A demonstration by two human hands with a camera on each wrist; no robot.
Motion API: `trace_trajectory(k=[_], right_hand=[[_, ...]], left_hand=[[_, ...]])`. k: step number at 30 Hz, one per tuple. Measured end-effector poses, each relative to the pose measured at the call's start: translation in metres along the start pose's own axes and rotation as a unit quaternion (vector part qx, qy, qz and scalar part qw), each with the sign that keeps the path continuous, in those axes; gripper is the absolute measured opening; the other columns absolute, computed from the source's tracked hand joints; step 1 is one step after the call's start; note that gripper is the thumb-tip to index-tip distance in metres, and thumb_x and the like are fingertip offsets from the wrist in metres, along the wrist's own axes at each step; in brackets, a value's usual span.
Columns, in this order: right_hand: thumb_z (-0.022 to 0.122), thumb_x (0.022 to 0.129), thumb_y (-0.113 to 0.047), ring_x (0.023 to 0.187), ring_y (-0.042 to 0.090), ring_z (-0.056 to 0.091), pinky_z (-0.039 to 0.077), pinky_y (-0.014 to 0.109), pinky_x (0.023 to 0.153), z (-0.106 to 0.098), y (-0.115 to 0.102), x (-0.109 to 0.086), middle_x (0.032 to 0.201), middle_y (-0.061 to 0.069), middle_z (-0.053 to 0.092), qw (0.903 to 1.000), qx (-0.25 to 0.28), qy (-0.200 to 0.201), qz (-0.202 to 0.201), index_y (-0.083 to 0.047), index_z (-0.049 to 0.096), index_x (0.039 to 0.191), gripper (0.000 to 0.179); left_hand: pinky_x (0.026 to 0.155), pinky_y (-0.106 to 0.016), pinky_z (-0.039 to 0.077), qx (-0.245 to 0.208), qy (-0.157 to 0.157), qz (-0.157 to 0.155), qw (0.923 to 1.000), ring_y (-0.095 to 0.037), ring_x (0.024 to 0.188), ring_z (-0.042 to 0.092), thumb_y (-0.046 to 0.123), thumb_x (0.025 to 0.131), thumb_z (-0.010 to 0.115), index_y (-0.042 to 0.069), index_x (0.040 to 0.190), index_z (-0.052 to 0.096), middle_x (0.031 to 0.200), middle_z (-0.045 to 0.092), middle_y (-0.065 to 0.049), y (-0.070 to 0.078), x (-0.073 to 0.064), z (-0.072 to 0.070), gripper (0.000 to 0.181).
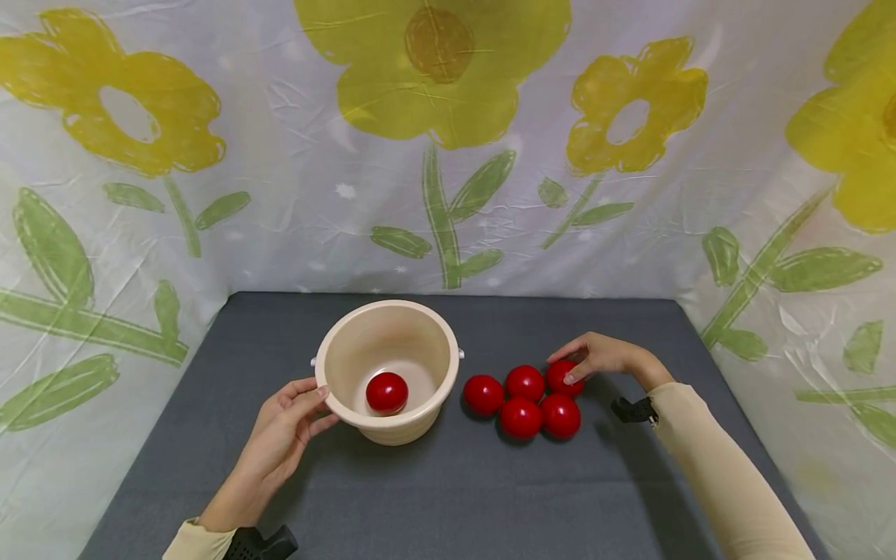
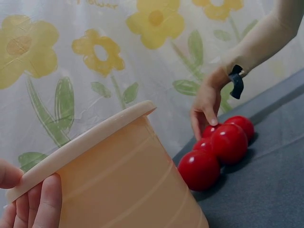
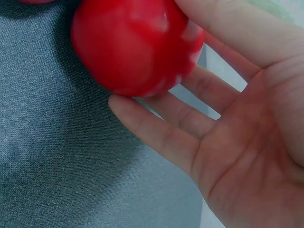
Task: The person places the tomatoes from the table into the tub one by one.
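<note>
My left hand (image 1: 280,439) pinches the near-left rim of a cream bucket (image 1: 400,432), thumb over the rim and fingers against the outer wall. One red ball (image 1: 386,393) lies on the bucket's floor. To the right, several glossy red balls sit bunched together on the table. At the far right of this bunch, my right hand (image 1: 610,356) has its thumb and fingers round a red ball (image 3: 133,47). In the right wrist view the thumb lies on one side of that ball and the fingertips on the other.
The other balls, such as the leftmost red ball (image 1: 483,395), stand close beside the held one. Dark grey cloth (image 1: 448,513) covers the table. Behind and at the sides hangs a white curtain (image 1: 280,194) with yellow flowers.
</note>
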State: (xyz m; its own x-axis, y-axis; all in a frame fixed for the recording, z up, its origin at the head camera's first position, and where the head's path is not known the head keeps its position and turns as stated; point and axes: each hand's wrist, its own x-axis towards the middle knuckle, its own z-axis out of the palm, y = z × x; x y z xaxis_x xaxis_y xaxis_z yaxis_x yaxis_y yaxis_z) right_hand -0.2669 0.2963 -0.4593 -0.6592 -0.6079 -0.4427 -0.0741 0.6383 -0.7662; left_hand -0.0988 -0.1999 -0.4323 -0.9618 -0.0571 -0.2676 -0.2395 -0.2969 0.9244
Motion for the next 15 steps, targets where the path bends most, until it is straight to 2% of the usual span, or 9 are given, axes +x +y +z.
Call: trace_trajectory(k=[3, 7, 11, 15], right_hand=[[0.077, 0.086, -0.019, 0.117, 0.028, 0.062, 0.059, 0.027, 0.083, -0.002, 0.000, 0.000, 0.139, 0.024, 0.057, 0.9999, -0.011, 0.008, 0.002, -0.002, 0.061, 0.132, 0.052], [0.078, 0.085, -0.020, 0.123, 0.032, 0.059, 0.058, 0.029, 0.088, -0.012, -0.008, -0.002, 0.138, 0.020, 0.059, 0.9994, -0.028, 0.022, 0.001, -0.003, 0.061, 0.133, 0.053], [0.078, 0.085, -0.021, 0.128, 0.036, 0.054, 0.056, 0.034, 0.095, -0.028, -0.032, -0.006, 0.139, 0.017, 0.060, 0.9982, -0.046, 0.038, -0.011, -0.006, 0.061, 0.133, 0.053], [0.077, 0.086, -0.023, 0.128, 0.033, 0.054, 0.055, 0.036, 0.096, -0.040, -0.061, -0.004, 0.139, 0.013, 0.061, 0.9977, -0.053, 0.041, -0.013, -0.012, 0.062, 0.133, 0.051]], left_hand=[[0.074, -0.024, 0.062, -0.002, 0.000, -0.001, 1.0000, -0.006, 0.080, 0.067, 0.006, 0.097, 0.060, 0.009, 0.109, 0.053, 0.097, 0.065, 0.004, -0.001, 0.001, 0.000, 0.015], [0.074, -0.023, 0.062, -0.006, -0.005, -0.001, 1.0000, -0.006, 0.082, 0.068, 0.005, 0.097, 0.060, 0.009, 0.109, 0.053, 0.097, 0.065, 0.004, -0.002, 0.001, 0.000, 0.015], [0.072, -0.023, 0.062, -0.016, -0.011, 0.006, 0.9998, -0.006, 0.082, 0.068, 0.004, 0.097, 0.059, 0.010, 0.106, 0.054, 0.095, 0.066, 0.004, -0.003, 0.001, -0.001, 0.012], [0.073, -0.024, 0.062, -0.017, -0.013, 0.005, 0.9998, -0.006, 0.082, 0.068, 0.005, 0.097, 0.059, 0.011, 0.106, 0.054, 0.096, 0.065, 0.004, -0.002, 0.001, -0.002, 0.012]])
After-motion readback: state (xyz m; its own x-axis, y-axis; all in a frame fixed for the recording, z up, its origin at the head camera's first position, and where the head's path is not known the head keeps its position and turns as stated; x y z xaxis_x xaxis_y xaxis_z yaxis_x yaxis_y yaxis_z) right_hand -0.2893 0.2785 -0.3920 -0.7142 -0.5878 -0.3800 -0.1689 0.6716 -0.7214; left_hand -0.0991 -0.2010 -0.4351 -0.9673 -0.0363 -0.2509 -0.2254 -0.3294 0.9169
